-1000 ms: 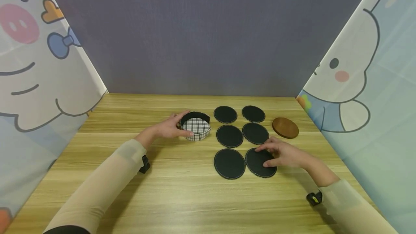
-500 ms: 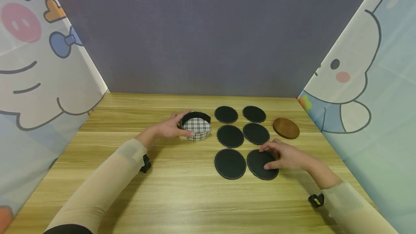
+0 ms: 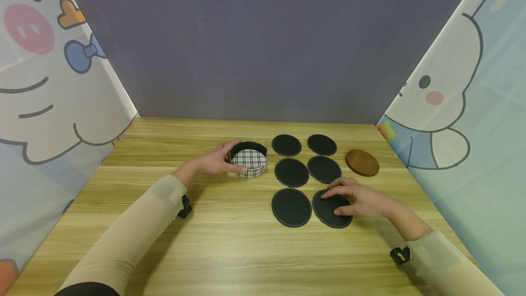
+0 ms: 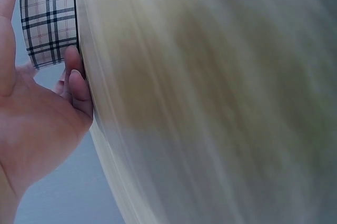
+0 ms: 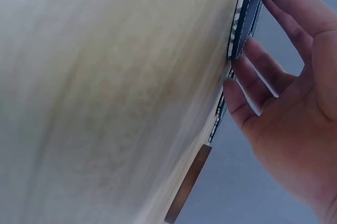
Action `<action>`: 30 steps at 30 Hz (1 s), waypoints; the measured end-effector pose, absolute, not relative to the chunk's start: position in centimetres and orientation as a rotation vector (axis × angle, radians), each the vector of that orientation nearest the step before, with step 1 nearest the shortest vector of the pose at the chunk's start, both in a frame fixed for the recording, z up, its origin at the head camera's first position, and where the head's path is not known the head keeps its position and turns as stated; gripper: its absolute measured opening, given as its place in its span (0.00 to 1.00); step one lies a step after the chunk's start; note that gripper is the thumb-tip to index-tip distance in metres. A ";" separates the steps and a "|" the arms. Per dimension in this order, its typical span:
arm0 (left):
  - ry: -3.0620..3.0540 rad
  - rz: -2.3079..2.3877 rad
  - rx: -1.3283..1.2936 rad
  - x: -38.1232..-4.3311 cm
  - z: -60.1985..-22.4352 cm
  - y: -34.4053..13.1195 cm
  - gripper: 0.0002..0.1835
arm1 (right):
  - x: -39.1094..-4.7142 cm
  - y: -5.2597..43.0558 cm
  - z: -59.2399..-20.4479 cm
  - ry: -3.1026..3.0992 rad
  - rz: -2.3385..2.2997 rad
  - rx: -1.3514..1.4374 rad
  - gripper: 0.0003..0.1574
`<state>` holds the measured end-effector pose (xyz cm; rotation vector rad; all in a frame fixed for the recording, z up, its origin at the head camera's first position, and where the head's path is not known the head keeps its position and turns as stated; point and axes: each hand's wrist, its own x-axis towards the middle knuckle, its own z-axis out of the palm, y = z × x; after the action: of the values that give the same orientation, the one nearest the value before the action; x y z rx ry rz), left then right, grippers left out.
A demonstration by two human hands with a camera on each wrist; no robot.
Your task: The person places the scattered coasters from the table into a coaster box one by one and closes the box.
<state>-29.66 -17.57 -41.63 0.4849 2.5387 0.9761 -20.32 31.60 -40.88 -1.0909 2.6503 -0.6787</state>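
A light wood-grain tabletop stands before a plain grey-purple back wall, with cartoon-printed curtains hanging at both sides. On it lie 6 round black coasters in 2 columns, a brown wooden disc to their right, and a round plaid box to their left.

The left hand cups the plaid box's left wall, thumb and fingers curved around it. The right hand rests with spread, relaxed fingers flat on the near-right black coaster, which lies just beside the near-left black coaster.

Compared with 0.5 s ago, the right hand's fingers have slid slightly further over the near-right black coaster; the left hand and the box are unchanged.

No brand, label or readable writing shows anywhere.
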 end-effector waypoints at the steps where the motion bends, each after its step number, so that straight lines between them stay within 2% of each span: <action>1: 2.538 0.977 0.483 -29.7 -41.6 -17.6 0.66 | -20.2 31.6 -40.8 2.644 -0.669 -1.086 0.27; 8: 2.539 0.989 0.491 -29.8 -41.8 -17.6 0.66 | -19.8 32.0 -40.5 2.570 -0.608 -1.032 0.48; 11: 2.537 0.996 0.488 -29.7 -41.8 -17.5 0.65 | -19.7 32.1 -40.5 2.558 -0.585 -1.017 0.53; 30: 2.528 0.999 0.474 -29.5 -41.6 -17.5 0.66 | -19.3 31.7 -41.3 2.671 -0.560 -1.015 0.53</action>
<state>-29.52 -17.48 -41.57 0.4743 2.5277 0.9986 -19.28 31.66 -41.32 -1.0151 2.6711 -0.5598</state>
